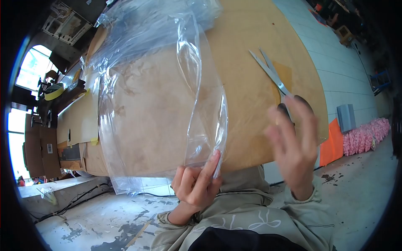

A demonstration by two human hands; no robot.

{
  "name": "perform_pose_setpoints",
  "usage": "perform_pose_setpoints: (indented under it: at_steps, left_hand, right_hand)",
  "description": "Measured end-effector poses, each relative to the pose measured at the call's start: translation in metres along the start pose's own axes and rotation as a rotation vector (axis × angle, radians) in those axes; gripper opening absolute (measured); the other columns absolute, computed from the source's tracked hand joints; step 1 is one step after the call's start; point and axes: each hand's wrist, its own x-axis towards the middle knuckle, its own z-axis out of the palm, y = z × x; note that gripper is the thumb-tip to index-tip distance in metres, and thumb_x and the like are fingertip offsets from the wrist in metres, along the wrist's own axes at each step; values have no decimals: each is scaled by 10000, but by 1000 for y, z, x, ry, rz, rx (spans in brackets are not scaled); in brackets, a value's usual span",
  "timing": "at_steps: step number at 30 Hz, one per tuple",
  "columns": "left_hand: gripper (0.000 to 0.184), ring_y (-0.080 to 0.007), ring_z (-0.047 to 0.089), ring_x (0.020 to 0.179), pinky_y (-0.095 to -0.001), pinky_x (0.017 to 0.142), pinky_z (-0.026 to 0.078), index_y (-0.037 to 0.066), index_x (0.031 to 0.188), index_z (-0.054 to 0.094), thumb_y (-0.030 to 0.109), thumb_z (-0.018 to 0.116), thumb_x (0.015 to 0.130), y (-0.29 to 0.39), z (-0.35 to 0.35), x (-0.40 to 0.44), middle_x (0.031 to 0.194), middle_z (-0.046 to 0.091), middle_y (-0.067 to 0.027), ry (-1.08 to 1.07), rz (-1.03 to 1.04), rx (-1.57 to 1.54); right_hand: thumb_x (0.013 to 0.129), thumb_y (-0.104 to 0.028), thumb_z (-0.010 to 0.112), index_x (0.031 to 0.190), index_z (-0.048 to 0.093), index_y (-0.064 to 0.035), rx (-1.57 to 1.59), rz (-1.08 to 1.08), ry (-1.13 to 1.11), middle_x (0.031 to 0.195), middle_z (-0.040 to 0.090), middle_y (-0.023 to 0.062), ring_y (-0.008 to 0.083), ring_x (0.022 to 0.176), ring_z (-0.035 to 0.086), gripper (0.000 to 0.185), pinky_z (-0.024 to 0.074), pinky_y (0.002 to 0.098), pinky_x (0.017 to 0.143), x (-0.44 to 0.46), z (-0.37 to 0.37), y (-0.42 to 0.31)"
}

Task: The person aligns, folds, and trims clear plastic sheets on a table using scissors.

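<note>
A sheet of clear plastic film (142, 104) lies over the brown table and hangs past its near edge. My left hand (194, 184) grips the film's near right corner, with the index finger laid along the folded edge. To the right, scissors (272, 73) rest on the table, blades apart and pointing away from me. My right hand (293, 146) hovers close to their black handles, blurred by motion. Its fingers look spread, and the hand partly covers the handles. Whether it touches them I cannot tell.
More crumpled plastic film (155, 25) is heaped at the table's far side. A roll of yellow tape (54, 91) sits at the left near a cardboard box (49, 146). On the floor to the right are an orange sheet (331, 144) and a pink fluffy bundle (366, 136).
</note>
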Motion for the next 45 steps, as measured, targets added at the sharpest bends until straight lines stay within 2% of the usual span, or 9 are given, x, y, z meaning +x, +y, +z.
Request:
perform_pose_setpoints:
  at_steps: [4, 13, 18, 20, 27, 29, 33, 38, 45]
  left_hand:
    - [324, -104, 369, 484, -220, 425, 311, 57, 943, 713, 65, 679, 621, -3, -4, -5, 652, 550, 39, 2, 75, 30]
    - [288, -78, 423, 541, -200, 457, 320, 79, 925, 722, 157, 685, 650, -4, -20, -25, 682, 524, 68, -5, 199, 13]
    - [137, -53, 475, 650, -222, 519, 298, 135, 885, 717, 178, 675, 762, -9, -44, -47, 707, 509, 90, -82, 260, -54]
    - [147, -56, 475, 657, -227, 535, 298, 139, 880, 710, 163, 698, 736, -10, -54, -55, 726, 512, 92, -84, 249, -54]
    - [303, -198, 431, 777, -373, 725, 371, 105, 908, 639, -20, 697, 639, 2, -84, -92, 777, 455, -22, -150, -105, -178]
    - [336, -200, 412, 761, -344, 650, 370, 106, 935, 621, -33, 689, 637, -4, -94, -95, 801, 433, -23, -167, -139, -107]
    - [344, -202, 391, 759, -332, 596, 364, 93, 973, 591, 30, 679, 647, -32, -102, -103, 819, 414, -27, -192, 162, 14]
    - [302, -169, 431, 820, -318, 688, 387, 126, 958, 624, 97, 672, 662, -52, -113, -127, 899, 471, -16, -109, 111, 114]
    - [319, -129, 459, 917, -310, 817, 393, 177, 1035, 631, 123, 632, 721, -41, -104, -118, 987, 511, -11, -70, 125, 89]
  right_hand:
    - [761, -84, 649, 940, 631, -34, 493, -446, -63, 983, 612, 86, 212, 885, 607, 186, 515, 342, 742, -15, 5, -37]
    - [726, -22, 645, 811, 518, -5, 692, -281, 12, 799, 565, 76, 183, 691, 540, 153, 456, 301, 555, -44, 24, -51]
    - [751, 132, 522, 900, 436, 12, 279, 113, 231, 795, 533, 115, 219, 651, 500, 210, 423, 303, 582, -16, 25, -10]
    - [666, 187, 531, 873, 454, 29, 191, -15, 286, 750, 473, 126, 246, 595, 440, 271, 383, 359, 536, -3, 26, 7]
    - [807, 45, 506, 879, 436, 40, -147, 46, 210, 772, 479, 189, 361, 682, 488, 100, 418, 420, 581, 44, 33, 76]
    - [836, -2, 490, 888, 433, 41, -182, 141, 164, 793, 497, 219, 398, 711, 501, 88, 431, 440, 599, 62, 34, 107]
    - [832, -2, 483, 909, 460, 17, -294, 120, 164, 889, 546, 234, 410, 808, 540, 83, 453, 450, 647, 95, 46, 166]
    - [888, -62, 385, 941, 446, 88, -491, 225, 185, 847, 529, 342, 410, 835, 576, 170, 463, 449, 669, 141, 51, 254]
    - [817, -1, 452, 886, 475, 35, -580, 318, 312, 852, 563, 253, 396, 789, 576, 81, 455, 441, 654, 137, 19, 343]
